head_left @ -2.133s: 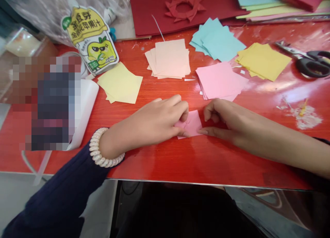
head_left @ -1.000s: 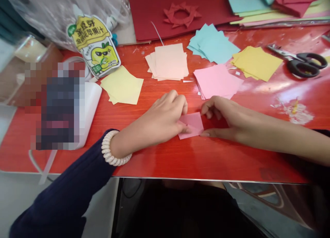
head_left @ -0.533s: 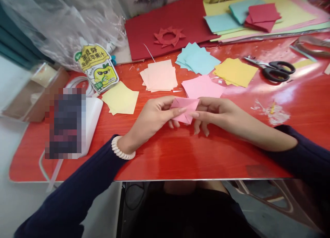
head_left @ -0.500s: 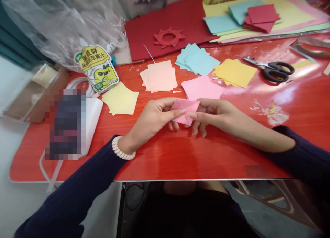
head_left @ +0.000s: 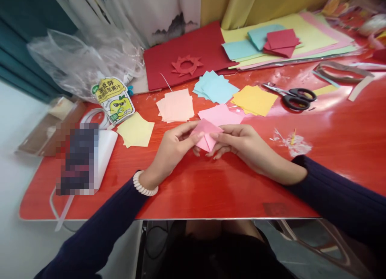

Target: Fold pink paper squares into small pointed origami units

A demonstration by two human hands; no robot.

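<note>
A small folded pink paper is held between both hands above the red table. Two of its flaps meet along a crease toward its lower point. My left hand pinches its left side, thumb on top and fingers beneath. On its right side my right hand is closed on the paper, thumb on top, with some fingertips showing below. Just behind the hands lies a stack of pink paper squares, partly covered by the held paper.
Around lie peach squares, blue squares, yellow squares and pale yellow squares. Black-handled scissors rest at right, near paper scraps. A red folded ring sits on dark red card. A drink pouch stands left.
The pink paper has been turned in my hands, and its flaps now meet at a point facing me. Both hands still hold it. The camera view has shifted up and to the right.
</note>
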